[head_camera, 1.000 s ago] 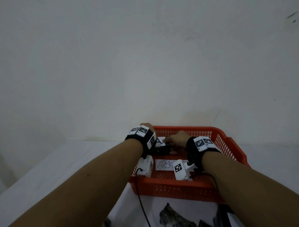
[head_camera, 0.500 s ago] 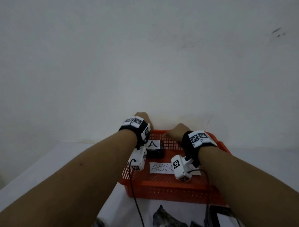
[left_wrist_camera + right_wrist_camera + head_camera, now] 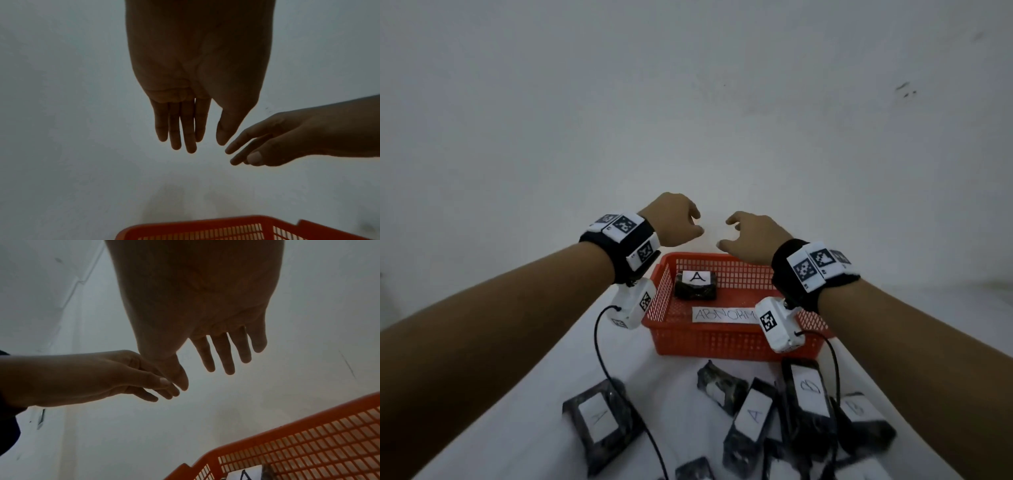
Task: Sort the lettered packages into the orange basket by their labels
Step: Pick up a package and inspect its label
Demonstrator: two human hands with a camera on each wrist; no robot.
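The orange basket (image 3: pixel 688 337) stands on the white table against the wall. A dark package labelled A (image 3: pixel 695 285) lies in its far left corner, and a paper strip reading ABNORM (image 3: pixel 722 314) lies on its floor. Both hands hover above the basket's far rim, empty, with fingers straight or relaxed: left hand (image 3: pixel 677 219), right hand (image 3: pixel 750 236). From the left wrist view my left hand (image 3: pixel 193 129) has straight fingers beside my right hand (image 3: pixel 267 146). From the right wrist view my right hand (image 3: pixel 218 356) is empty above the basket (image 3: pixel 298 443).
Several dark wrapped packages with white labels lie on the table in front of the basket, among them an A package (image 3: pixel 751 416), a B package (image 3: pixel 810 394) and one at the left (image 3: pixel 602 419). Black wrist-camera cables (image 3: pixel 599 356) trail over them. A white wall stands right behind the basket.
Both hands have let go of the A package in the basket and risen above its far rim. The camera has tilted down, so the packages in front of the basket show.
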